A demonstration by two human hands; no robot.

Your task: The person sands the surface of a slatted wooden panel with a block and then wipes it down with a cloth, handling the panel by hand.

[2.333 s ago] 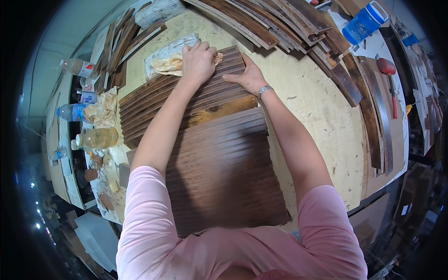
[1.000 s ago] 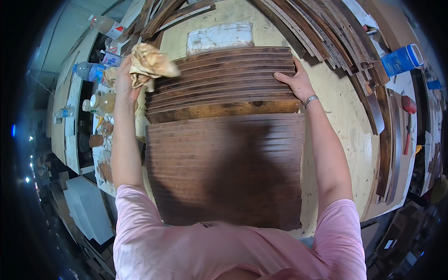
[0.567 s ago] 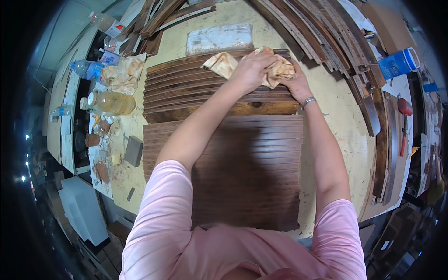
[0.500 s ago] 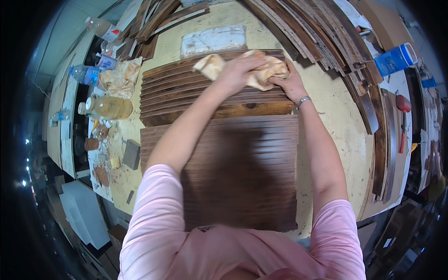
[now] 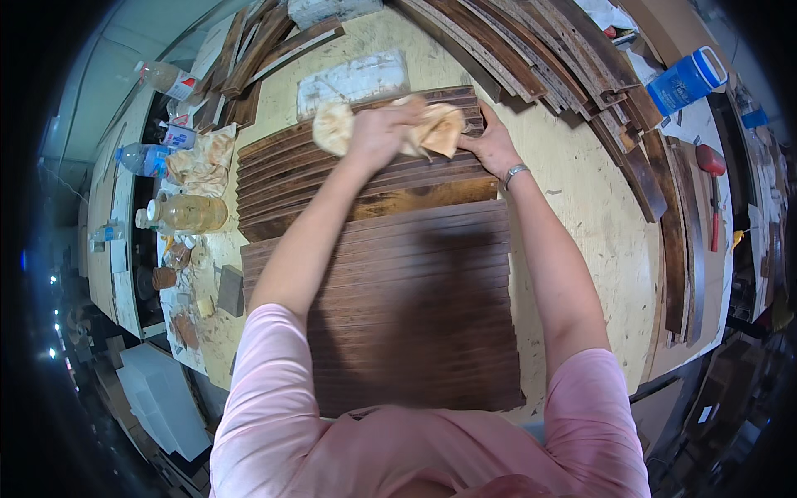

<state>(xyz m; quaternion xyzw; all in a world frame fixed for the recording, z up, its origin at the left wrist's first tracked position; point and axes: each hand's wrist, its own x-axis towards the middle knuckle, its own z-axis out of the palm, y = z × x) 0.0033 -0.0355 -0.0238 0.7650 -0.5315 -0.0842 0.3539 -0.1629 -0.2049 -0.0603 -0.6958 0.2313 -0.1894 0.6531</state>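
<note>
My left hand [image 5: 378, 137] is closed on a cream rag [image 5: 440, 131] with brown stains. It presses the rag onto a row of dark brown wooden strips [image 5: 290, 170] lying side by side across the table. My right hand [image 5: 496, 149], with a metal watch at the wrist, grips the right end of these strips, thumb and fingers apart around it. Nearer to me lies a second row of flat brown strips [image 5: 415, 282], partly in the shadow of my body.
A white block [image 5: 353, 81] lies behind the strips. Along the left stand bottles, a jar of yellowish liquid [image 5: 191, 213], a crumpled cloth [image 5: 203, 162] and a grey block [image 5: 231, 290]. Stacked boards [image 5: 531, 54], a blue jug [image 5: 685, 83] and a red mallet [image 5: 711, 162] are on the right.
My left hand has slid the rag leftward along the strips. My right hand has let go of the rag and is now at the strips' right end. The whole view has shifted slightly.
</note>
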